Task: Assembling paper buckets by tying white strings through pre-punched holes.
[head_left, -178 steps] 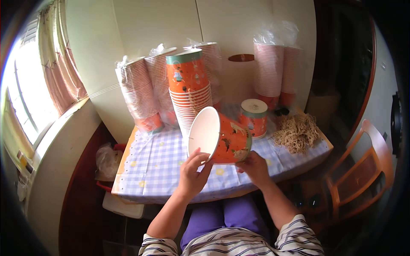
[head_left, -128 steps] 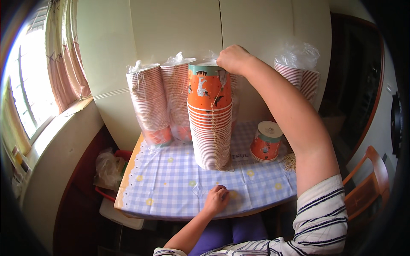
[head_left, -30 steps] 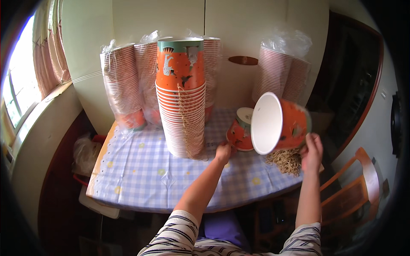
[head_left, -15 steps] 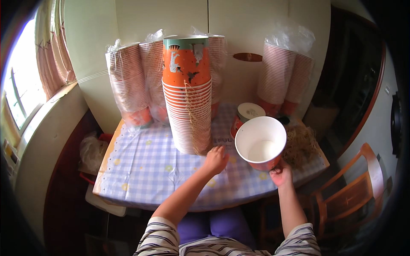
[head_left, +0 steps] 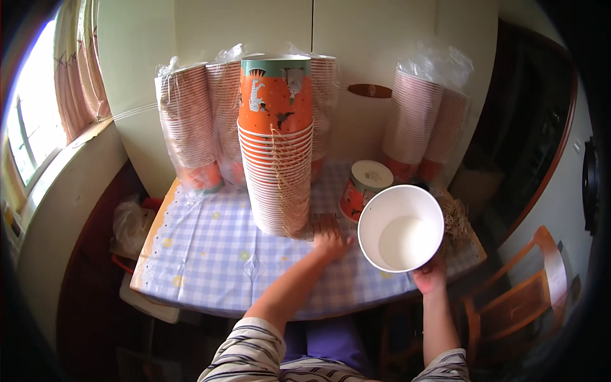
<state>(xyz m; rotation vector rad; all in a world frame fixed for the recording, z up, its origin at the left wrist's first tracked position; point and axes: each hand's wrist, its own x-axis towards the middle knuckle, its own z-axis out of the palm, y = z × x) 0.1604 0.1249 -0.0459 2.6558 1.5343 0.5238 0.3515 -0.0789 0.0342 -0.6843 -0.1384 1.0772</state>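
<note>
My right hand [head_left: 431,276] grips a white-lined paper bucket [head_left: 401,230] low on its near side, its open mouth tilted up toward me. To the left of it, my left hand [head_left: 330,239] reaches over the tablecloth with fingers stretched and thumb apart, holding nothing. Just beyond that hand rises a tall stack of nested paper buckets [head_left: 277,153], its top one orange and green with animal pictures. Thin tan cords [head_left: 283,184] hang down the stack's side. A lidded orange and green bucket [head_left: 363,191] stands behind the held one.
Plastic-wrapped bucket stacks [head_left: 191,127] line the back left, with more wrapped stacks [head_left: 414,121] at the back right. Tan cords lie in a tangled heap [head_left: 456,223] on the table's right. A blue checked tablecloth [head_left: 216,254] covers the table. A wooden chair [head_left: 519,302] stands at the right.
The held bucket has come nearer and a little to the right with my right hand. My left hand has shifted slightly right, its fingers now stretched forward.
</note>
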